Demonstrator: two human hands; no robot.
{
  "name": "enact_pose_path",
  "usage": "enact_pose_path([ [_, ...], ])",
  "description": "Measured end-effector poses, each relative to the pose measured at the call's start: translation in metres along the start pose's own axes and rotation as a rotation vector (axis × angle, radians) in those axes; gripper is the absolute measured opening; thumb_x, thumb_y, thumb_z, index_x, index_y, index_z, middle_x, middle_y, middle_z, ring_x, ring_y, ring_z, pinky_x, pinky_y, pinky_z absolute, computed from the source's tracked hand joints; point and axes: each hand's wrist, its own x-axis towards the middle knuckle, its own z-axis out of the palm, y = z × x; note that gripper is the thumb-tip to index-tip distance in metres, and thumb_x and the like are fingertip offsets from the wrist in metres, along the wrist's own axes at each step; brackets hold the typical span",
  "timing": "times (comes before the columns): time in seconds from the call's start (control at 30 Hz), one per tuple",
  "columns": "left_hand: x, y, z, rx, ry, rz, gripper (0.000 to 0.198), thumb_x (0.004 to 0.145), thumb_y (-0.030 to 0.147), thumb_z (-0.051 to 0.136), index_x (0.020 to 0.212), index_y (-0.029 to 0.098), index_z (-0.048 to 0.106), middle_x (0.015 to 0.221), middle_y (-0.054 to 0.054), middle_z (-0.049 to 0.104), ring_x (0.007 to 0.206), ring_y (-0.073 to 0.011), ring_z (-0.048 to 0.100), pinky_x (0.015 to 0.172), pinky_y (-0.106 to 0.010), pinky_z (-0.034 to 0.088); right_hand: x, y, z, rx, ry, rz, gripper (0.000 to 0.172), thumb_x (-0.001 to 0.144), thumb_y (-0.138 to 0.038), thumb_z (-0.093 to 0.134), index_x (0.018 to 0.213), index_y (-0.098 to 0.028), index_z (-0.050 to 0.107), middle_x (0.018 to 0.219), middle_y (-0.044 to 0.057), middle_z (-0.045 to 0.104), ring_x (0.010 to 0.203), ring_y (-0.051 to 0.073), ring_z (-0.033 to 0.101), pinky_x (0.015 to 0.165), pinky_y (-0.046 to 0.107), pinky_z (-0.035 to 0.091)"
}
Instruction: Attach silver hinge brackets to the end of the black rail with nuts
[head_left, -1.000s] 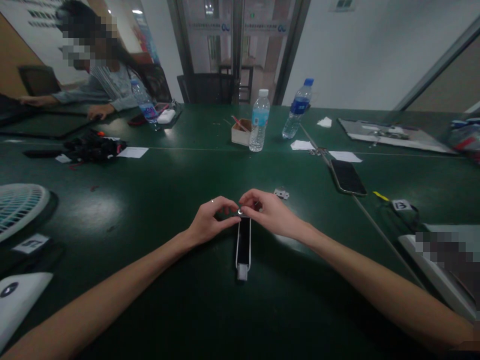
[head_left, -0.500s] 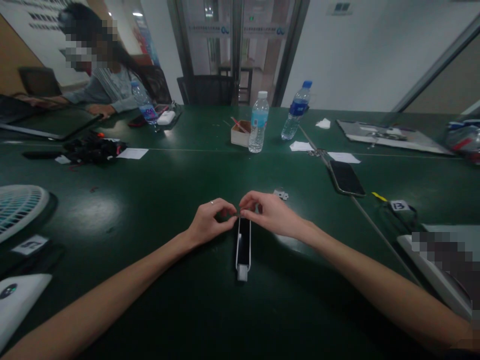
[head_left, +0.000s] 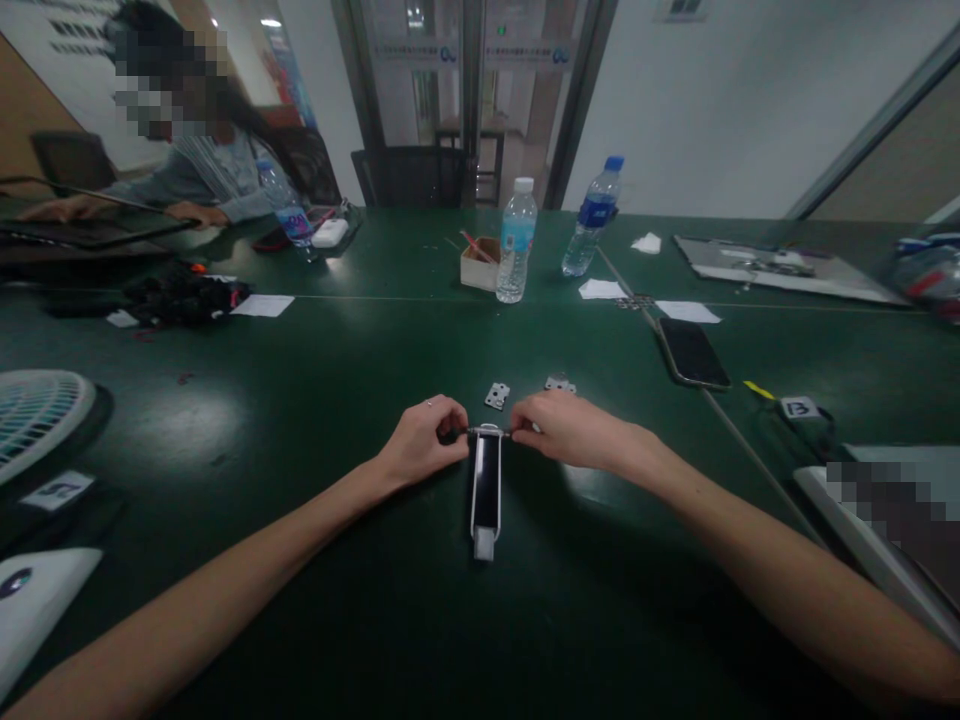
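A long, narrow device with a black top and white edges [head_left: 487,490] lies on the dark green table, its pale end piece [head_left: 484,545] towards me. Across its far end runs a thin, rod-like piece [head_left: 505,434]. My left hand [head_left: 426,438] pinches the left end of this piece. Its right end is between the closed fingertips of my right hand [head_left: 574,425]. Fingers hide both tips, and whether the rod touches the device I cannot tell. Just beyond lies a small metal plate with holes [head_left: 496,396]; a similar plate [head_left: 559,383] sits behind my right hand.
A phone [head_left: 693,353] lies to the right. Further back stand a water bottle [head_left: 517,245], a small box [head_left: 478,266] and another bottle [head_left: 592,222]. At left are a white fan grille [head_left: 41,415] and black tangled gear [head_left: 176,295]. Another person sits far left.
My hands have moved apart sideways, the right one more. The thin rod between them and the near metal plate now show. The device has stayed in place.
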Motion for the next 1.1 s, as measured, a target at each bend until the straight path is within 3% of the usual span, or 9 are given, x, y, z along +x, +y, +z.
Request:
enact_pose_path([
  [0.33,0.0,-0.003,-0.002,-0.024,-0.034,-0.021,0.01,0.079,0.019,0.063,0.088,0.015,0.061,0.081,-0.001,0.059,0.07,-0.0144,0.054,0.062,-0.026,0.045,0.003,-0.003,-0.005,-0.04,-0.005,0.026,0.014,0.09,-0.02,0.055,0.092,-0.016,0.068,0.09,0.007,0.067,0.081,0.018,0.061,0.067,0.03,0.042],
  [0.7,0.002,-0.001,-0.006,-0.07,-0.089,0.008,0.012,0.082,0.024,0.059,0.09,0.018,0.064,0.076,0.001,0.058,0.066,-0.0124,0.052,0.059,-0.023,0.042,0.008,0.005,-0.005,-0.038,-0.014,0.051,0.013,0.09,-0.021,0.053,0.091,-0.017,0.066,0.086,0.005,0.067,0.075,0.016,0.06,0.063,0.027,0.04],
  [1.1,0.001,-0.002,-0.006,-0.104,-0.096,0.011,0.011,0.082,0.023,0.061,0.091,0.017,0.064,0.079,0.0,0.06,0.067,-0.0122,0.054,0.061,-0.024,0.044,0.008,0.01,-0.005,-0.02,-0.02,-0.035,0.014,0.091,-0.019,0.051,0.089,-0.015,0.063,0.086,0.005,0.066,0.075,0.015,0.058,0.067,0.029,0.042],
])
